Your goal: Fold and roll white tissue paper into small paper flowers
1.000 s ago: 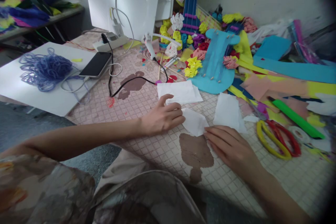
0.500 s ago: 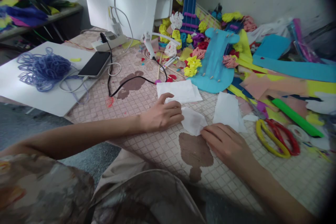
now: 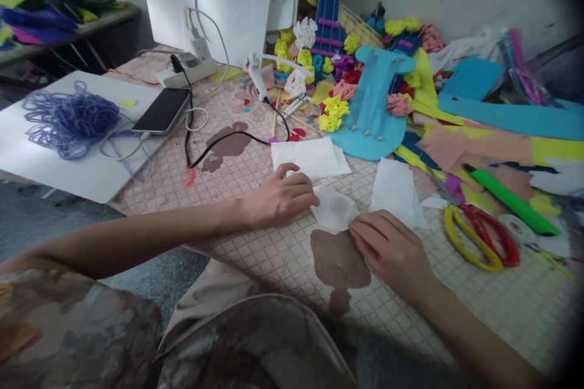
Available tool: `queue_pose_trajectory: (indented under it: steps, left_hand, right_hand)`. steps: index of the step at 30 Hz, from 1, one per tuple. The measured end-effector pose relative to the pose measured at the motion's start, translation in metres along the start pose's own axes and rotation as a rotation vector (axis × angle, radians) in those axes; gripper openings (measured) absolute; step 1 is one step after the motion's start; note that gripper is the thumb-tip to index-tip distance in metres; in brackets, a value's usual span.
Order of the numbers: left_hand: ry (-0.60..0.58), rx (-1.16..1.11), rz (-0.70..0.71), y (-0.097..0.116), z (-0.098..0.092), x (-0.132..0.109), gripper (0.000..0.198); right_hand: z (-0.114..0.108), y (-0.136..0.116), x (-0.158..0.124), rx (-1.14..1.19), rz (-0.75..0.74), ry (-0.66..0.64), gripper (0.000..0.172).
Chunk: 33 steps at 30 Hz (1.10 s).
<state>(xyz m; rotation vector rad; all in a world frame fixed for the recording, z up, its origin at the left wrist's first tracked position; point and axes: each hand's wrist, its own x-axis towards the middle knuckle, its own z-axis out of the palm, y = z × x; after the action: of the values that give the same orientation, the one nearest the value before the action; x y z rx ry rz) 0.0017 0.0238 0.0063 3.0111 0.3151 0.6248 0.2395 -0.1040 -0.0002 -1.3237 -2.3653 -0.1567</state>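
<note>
A small sheet of thin white paper (image 3: pixel 335 208) lies low over the table between my two hands. My left hand (image 3: pixel 285 197) has its fingers curled at the sheet's left edge, the fingertips partly hidden. With thumb and fingers closed together, my right hand (image 3: pixel 387 243) pinches the lower right corner. Just beyond my left hand lies a stack of white paper pieces (image 3: pixel 310 157). Another white stack (image 3: pixel 396 191) rests beyond my right hand.
Yellow-and-red-handled scissors (image 3: pixel 479 237) and a green cutter (image 3: pixel 511 200) lie at the right. Behind stand a blue paper guitar shape (image 3: pixel 376 103) and a glue gun (image 3: pixel 258 79) with a black cord. Purple yarn (image 3: pixel 73 118) and a phone (image 3: pixel 163 110) sit at the left.
The sheet between my hands now lies flatter, its lower right corner no longer creased up. My right hand has shifted slightly upward, while my left hand stays nearly in place.
</note>
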Motion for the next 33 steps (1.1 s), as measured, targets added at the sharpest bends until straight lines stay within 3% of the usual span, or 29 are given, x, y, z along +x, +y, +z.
queue_pose_trajectory:
  steps: [15, 33]
  left_hand:
    - [0.067, -0.355, -0.357, -0.001, 0.005, 0.001, 0.005]
    - [0.015, -0.337, -0.451, 0.0, 0.006, 0.007, 0.01]
  right_hand:
    - [0.003, -0.005, 0.006, 0.209, 0.255, 0.028, 0.009]
    - [0.007, -0.009, 0.011, 0.275, 0.437, 0.045, 0.007]
